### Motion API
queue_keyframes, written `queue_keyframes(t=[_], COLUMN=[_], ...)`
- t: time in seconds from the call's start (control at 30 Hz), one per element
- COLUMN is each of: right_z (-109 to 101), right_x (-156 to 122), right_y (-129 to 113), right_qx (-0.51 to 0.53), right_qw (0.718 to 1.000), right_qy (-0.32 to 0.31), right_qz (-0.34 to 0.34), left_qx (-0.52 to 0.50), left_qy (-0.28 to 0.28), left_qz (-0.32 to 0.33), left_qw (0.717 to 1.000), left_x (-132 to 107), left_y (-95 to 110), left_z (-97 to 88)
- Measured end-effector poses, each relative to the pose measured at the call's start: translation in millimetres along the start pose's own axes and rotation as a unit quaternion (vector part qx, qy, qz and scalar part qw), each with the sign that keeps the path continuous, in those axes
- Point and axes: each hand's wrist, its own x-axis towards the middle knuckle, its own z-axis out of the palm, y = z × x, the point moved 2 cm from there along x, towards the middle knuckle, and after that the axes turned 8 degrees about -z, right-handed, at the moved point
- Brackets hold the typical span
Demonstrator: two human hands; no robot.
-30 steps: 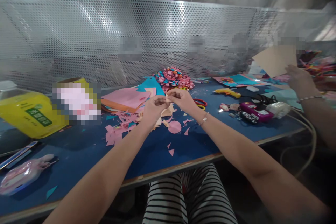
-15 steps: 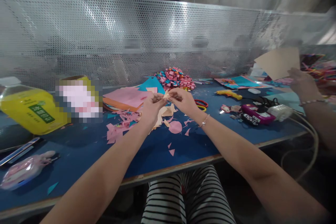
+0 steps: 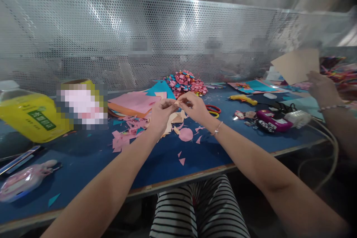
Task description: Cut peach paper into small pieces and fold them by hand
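Between the fingertips of my left hand (image 3: 164,111) and my right hand (image 3: 192,105) is a small piece of cream paper (image 3: 176,103). Both hands pinch it, thumbs and forefingers almost meeting, and the fingers hide most of it. Below them lie cream paper scraps (image 3: 178,118) and a pink paper circle (image 3: 185,134). Pink offcuts (image 3: 121,142) are scattered left of my left wrist. Scissors with red and yellow handles (image 3: 214,111) lie just beyond my right wrist, partly covered by it.
A pile of folded paper pieces (image 3: 185,83) stands behind my hands, beside stacked coloured sheets (image 3: 131,104). At left is a yellow-labelled bottle (image 3: 33,115); at right, a yellow utility knife (image 3: 242,99) and a purple power strip (image 3: 275,121). A co-worker's hand (image 3: 320,85) holds tan paper (image 3: 297,66).
The cream paper's pointed tip stood up above my fingertips before; now less of it shows and the fingers sit closer over it. My arms have barely moved.
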Motion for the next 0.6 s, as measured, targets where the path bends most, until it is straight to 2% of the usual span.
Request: queue_keyframes(t=[0.23,0.47,0.6], right_z=[1.0,-0.1,0.3], right_x=[-0.3,0.5,-0.6], right_y=[4.5,3.6,6.2], right_qx=[-0.01,-0.033,-0.046], right_qw=[0.999,0.996,0.995], right_qy=[-0.014,-0.026,-0.031], right_qz=[-0.026,-0.077,-0.087], left_qx=[-0.038,-0.114,-0.132], left_qy=[0.035,0.03,0.031], left_qz=[-0.029,-0.1,-0.12], left_qw=[0.998,0.988,0.983], left_x=[-2.1,-0.8,-0.4], left_y=[2.8,0.7,-0.8], left_z=[0.7,0.8,0.8])
